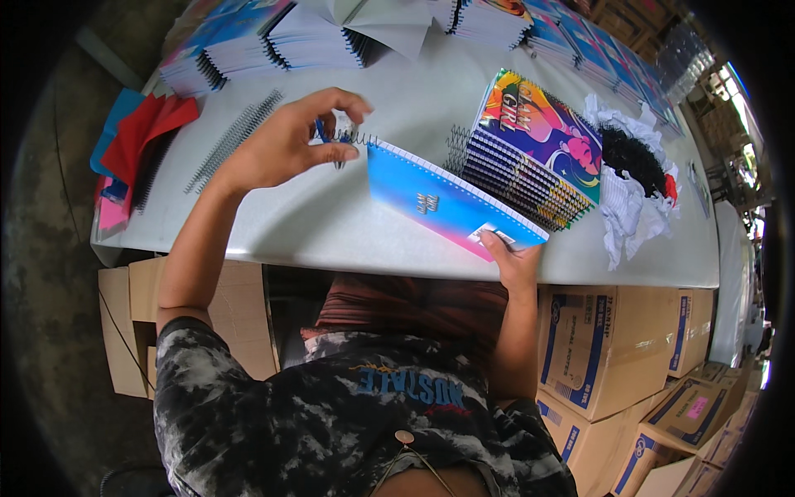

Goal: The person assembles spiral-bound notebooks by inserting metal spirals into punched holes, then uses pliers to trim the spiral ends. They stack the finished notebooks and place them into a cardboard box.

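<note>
Right hand [517, 263] grip: pinching blue-and-pink rectangular paper notebook [451, 203] above white tabletop [306, 224] | Left hand [286, 137] grip: thumb, forefinger parted around thin dark metal coil [367, 139]; full hold unclear | Advice: keep notebook squared, coil straight along its edge, likely avoiding snags.

Blue object [319, 127] in left hand [287, 139], mostly hidden

Notebk cover [443, 199] blue-to-pink; coil [364, 139] prob. dark
</note>
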